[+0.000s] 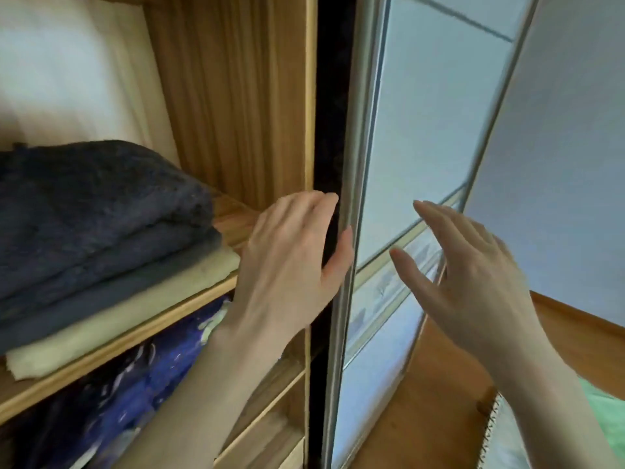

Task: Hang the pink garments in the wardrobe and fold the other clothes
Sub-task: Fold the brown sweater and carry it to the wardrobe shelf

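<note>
Fingers (341, 242) of left hand (291, 262) around door edge (351, 198)

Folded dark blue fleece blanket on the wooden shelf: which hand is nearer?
Left. The left hand is just right of the folded dark blue fleece blanket, gripping the silver sliding door edge. The right hand hovers beyond the door frame, farther right.

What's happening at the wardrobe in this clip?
A person stands at a wardrobe, with the left hand curled round the metal edge of the sliding door, thumb on the front. The right hand hovers open in front of the door panel, not clearly touching it. On the shelf beside the door sits a stack of folded dark blue towels over a cream cloth. No pink garment is in view.
</note>
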The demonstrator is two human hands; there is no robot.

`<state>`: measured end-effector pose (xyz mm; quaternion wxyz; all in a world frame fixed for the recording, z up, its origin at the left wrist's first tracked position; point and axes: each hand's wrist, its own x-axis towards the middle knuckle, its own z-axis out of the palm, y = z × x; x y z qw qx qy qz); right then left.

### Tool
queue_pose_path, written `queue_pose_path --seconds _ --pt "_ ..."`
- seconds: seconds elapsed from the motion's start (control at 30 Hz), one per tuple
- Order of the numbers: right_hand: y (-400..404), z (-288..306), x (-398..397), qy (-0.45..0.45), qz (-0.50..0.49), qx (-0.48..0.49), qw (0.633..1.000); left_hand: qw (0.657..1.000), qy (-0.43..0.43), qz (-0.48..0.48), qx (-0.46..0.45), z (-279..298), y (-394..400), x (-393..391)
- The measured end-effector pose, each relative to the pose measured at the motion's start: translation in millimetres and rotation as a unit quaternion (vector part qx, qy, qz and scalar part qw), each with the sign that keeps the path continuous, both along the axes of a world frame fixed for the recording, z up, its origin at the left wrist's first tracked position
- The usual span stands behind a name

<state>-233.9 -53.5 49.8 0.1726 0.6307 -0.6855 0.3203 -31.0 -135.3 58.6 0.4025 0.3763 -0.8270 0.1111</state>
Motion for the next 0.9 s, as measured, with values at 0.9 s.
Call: queue_pose_path --seconds 0.9 --pt "0.4 -49.1 -299.2 0.031 -0.348 0.037 0.936 0.970 -0.020 -0.239 0.045 -68.3 -110.4 -373.6"
